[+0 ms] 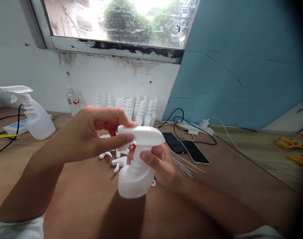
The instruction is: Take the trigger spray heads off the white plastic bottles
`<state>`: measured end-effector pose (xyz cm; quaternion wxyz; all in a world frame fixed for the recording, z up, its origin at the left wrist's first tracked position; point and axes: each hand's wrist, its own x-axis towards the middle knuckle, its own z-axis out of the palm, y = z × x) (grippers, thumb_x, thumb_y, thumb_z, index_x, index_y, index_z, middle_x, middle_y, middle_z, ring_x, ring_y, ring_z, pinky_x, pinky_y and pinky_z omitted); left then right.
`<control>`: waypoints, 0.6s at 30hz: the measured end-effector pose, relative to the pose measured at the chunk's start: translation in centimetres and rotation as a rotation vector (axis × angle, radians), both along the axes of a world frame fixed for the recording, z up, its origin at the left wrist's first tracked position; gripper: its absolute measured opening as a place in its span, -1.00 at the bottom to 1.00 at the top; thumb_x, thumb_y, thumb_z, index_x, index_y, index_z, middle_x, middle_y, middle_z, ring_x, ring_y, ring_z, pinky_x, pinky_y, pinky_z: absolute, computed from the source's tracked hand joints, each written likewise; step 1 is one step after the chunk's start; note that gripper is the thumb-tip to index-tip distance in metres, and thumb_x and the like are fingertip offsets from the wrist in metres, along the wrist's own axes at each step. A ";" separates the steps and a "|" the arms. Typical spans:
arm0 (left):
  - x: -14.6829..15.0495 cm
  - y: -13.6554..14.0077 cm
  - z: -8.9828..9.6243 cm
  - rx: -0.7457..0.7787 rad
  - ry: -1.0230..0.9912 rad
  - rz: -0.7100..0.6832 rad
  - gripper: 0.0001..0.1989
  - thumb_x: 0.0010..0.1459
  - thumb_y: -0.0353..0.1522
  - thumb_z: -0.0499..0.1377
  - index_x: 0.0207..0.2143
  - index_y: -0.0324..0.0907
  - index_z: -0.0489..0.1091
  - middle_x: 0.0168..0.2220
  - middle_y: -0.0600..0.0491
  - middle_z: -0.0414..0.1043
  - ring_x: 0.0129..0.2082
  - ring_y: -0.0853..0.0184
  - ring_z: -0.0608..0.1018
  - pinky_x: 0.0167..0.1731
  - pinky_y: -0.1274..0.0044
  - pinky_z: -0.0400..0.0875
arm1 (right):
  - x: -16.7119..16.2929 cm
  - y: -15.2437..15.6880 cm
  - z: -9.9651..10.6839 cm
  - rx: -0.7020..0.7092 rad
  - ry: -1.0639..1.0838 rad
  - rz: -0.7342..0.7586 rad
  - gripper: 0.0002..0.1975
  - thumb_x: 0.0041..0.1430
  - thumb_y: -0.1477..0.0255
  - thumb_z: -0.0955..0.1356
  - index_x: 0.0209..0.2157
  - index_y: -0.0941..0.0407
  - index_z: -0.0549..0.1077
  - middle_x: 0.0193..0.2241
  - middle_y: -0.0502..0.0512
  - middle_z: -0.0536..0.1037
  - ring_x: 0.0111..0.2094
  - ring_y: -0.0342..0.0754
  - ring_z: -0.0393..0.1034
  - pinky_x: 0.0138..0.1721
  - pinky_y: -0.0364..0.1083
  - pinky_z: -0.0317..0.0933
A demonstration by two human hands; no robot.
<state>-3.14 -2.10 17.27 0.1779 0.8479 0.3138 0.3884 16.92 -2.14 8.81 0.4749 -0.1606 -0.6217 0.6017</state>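
Observation:
A white spray bottle (135, 181) is held up over the brown table, its spray head (146, 135) on top of the neck. With thumb and fingers, my left hand (105, 131) pinches the left end of the spray head. My right hand (163, 162) is wrapped round the bottle's neck, thumb in front; some of its fingers are hidden behind the neck. Behind the bottle, several loose white spray-head parts (120, 162) lie on the table. Thin white tubes (182, 162) lie to the right of my right hand.
Several white bottles (141, 113) stand against the wall. An assembled spray bottle (38, 116) and a clear labelled bottle (73, 101) are at left. Two phones (195, 152), a power strip (196, 127) and cables lie at right; yellow tools (292, 144) lie at far right.

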 end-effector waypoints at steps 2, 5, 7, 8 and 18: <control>0.0 0.1 -0.1 -0.003 -0.002 -0.004 -0.81 0.07 -0.28 0.27 -0.25 -0.12 0.52 -0.50 0.08 0.47 -0.50 0.41 0.51 -0.59 0.63 0.39 | -0.2 -0.1 0.1 0.001 -0.010 -0.016 -0.74 0.15 0.28 0.38 -0.23 0.18 0.41 -0.41 0.11 0.47 -0.40 -0.08 0.39 -0.39 -0.09 0.31; 0.0 0.2 -0.2 -0.004 -0.008 0.000 -0.82 0.05 -0.30 0.29 -0.25 -0.12 0.51 -0.45 0.08 0.48 -0.48 0.42 0.51 -0.56 0.63 0.39 | -0.4 -0.3 0.4 0.012 -0.008 -0.034 -0.77 0.15 0.30 0.39 -0.29 0.19 0.42 -0.44 0.09 0.46 -0.41 -0.10 0.39 -0.39 -0.10 0.30; 0.1 0.3 -0.2 -0.011 -0.005 -0.001 -0.82 0.07 -0.30 0.28 -0.25 -0.13 0.50 -0.45 0.08 0.48 -0.49 0.44 0.49 -0.55 0.65 0.38 | -0.5 -0.3 0.6 0.012 -0.019 -0.053 -0.77 0.15 0.30 0.39 -0.29 0.19 0.42 -0.44 0.09 0.46 -0.41 -0.11 0.39 -0.39 -0.11 0.29; 0.1 0.3 -0.1 -0.013 0.000 -0.005 -0.83 0.08 -0.30 0.28 -0.25 -0.14 0.50 -0.46 0.09 0.47 -0.50 0.46 0.48 -0.55 0.66 0.37 | -0.4 -0.3 0.7 0.014 -0.031 -0.060 -0.77 0.15 0.29 0.39 -0.28 0.19 0.42 -0.44 0.08 0.47 -0.40 -0.11 0.39 -0.39 -0.11 0.29; -3.5 1.3 1.3 -0.223 0.419 -0.042 -0.45 0.22 -0.19 0.12 0.24 0.00 0.14 -0.19 0.02 0.54 -0.32 0.39 0.56 -0.40 0.65 0.39 | 2.0 -0.2 2.3 0.113 -0.225 -0.070 -0.68 0.13 0.30 0.39 -0.10 0.14 0.39 -0.41 0.10 0.49 -0.40 -0.07 0.38 -0.37 -0.07 0.29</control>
